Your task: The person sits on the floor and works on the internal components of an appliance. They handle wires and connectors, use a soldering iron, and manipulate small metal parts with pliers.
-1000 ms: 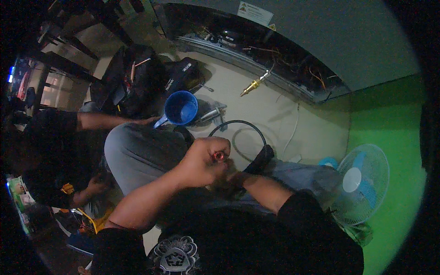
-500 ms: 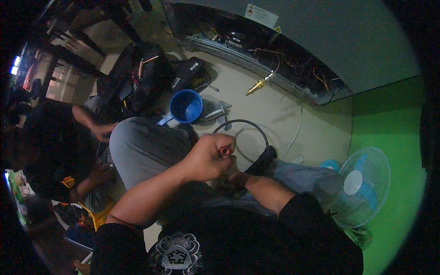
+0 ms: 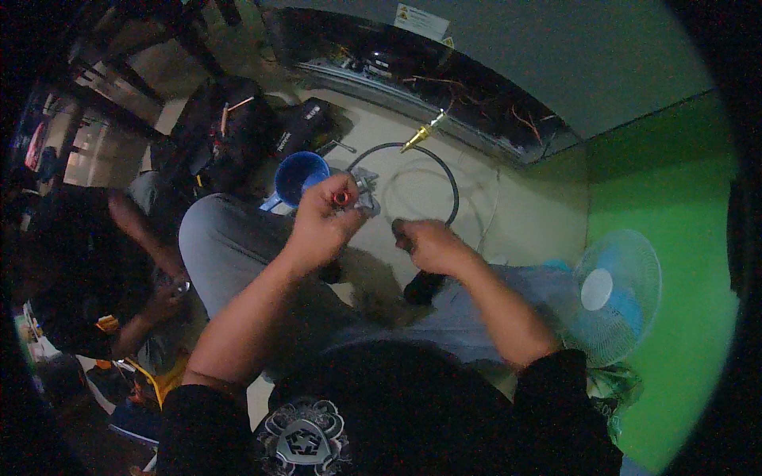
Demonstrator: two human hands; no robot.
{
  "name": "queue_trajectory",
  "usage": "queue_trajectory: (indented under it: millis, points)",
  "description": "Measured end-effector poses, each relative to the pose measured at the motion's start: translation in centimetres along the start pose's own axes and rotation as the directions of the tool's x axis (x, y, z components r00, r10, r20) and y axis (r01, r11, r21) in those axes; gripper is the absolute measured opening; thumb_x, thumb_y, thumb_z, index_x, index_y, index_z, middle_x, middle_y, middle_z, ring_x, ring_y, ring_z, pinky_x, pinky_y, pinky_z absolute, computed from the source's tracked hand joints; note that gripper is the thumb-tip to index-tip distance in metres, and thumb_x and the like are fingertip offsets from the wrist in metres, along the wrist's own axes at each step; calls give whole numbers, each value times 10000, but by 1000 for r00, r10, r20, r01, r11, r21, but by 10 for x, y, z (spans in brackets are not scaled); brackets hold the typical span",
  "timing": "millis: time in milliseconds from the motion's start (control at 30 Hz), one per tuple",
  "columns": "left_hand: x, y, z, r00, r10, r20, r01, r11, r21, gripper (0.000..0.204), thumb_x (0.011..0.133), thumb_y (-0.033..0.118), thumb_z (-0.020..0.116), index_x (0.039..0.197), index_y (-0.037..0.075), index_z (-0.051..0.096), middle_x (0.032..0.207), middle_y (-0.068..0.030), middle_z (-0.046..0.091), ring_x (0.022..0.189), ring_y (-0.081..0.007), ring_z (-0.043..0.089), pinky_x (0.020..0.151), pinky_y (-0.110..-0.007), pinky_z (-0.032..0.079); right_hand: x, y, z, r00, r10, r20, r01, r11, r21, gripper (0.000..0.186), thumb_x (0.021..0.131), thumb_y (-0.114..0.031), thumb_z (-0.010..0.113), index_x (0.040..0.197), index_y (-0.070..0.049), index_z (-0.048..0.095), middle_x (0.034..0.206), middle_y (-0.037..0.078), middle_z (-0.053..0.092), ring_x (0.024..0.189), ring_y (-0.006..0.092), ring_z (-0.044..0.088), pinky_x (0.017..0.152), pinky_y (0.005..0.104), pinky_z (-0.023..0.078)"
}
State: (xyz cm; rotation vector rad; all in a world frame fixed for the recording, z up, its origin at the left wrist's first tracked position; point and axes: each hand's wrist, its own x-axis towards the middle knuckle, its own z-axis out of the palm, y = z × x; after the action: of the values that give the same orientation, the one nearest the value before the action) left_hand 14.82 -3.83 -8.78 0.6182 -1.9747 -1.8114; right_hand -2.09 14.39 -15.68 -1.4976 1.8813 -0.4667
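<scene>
My left hand is closed on a copper tube, whose round end faces up. A silver metal tool lies just beyond it, partly hidden. My right hand has its fingers wrapped round a small dark object that I cannot make out. Beside the left hand is a blue plastic dipper. A black hose loops beyond both hands, with a dark bundle below. Above the loop, a brass fitting hangs on a thin line from the open base of a grey appliance.
A white-and-blue fan stands by the green wall at right. Black bags lie on the tiled floor. A co-worker in a black shirt sits at my left, near yellow items.
My hands have parted: the left moved forward and left with the copper tube, the right rose toward the hose loop. The co-worker's upper arm shifted.
</scene>
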Motion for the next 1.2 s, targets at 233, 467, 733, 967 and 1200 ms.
queue_trajectory:
  millis: [233, 467, 733, 967, 1200]
  points:
    - [-17, -1, 17, 978, -26, 206, 37, 998, -47, 322, 768, 15, 729, 658, 78, 434, 609, 42, 404, 587, -74, 387, 536, -271, 311, -56, -61, -57, 684, -205, -700, 368, 926, 88, 255, 677, -64, 704, 628, -89, 455, 549, 45, 428, 478, 218, 431, 503, 341, 356]
    - [-40, 0, 33, 872, 319, 371, -356, 934, 35, 245, 663, 40, 679, 598, 61, 444, 562, -70, 398, 505, -237, 420, 481, -350, 310, -74, -73, -26, 850, -33, -526, 396, 700, 595, 280, 726, 56, 662, 648, -85, 432, 603, -10, 386, 554, 119, 324, 515, 297, 249]
    - [-47, 7, 33, 853, 309, 420, -330, 944, -23, 255, 655, 57, 712, 609, 66, 462, 574, -64, 435, 519, -248, 436, 491, -355, 335, -65, -95, -16, 867, -94, -490, 426, 651, 629, 299, 749, 56, 695, 660, -87, 448, 568, -15, 403, 517, 101, 343, 486, 288, 257]
    - [-45, 8, 30, 851, 290, 438, -302, 952, -44, 277, 661, 61, 719, 613, 58, 446, 576, -72, 428, 519, -262, 424, 497, -364, 338, -58, -92, -10, 869, -43, -492, 398, 653, 645, 318, 746, -69, 776, 642, -105, 478, 568, -47, 418, 516, 49, 343, 466, 252, 271]
    - [-39, 8, 33, 846, 321, 425, -315, 945, -86, 282, 675, 46, 705, 615, 44, 429, 579, -85, 421, 523, -269, 410, 508, -370, 338, -59, -86, -14, 892, -94, -443, 394, 643, 656, 288, 799, 42, 724, 733, -78, 471, 627, 2, 498, 554, 75, 415, 510, 257, 333]
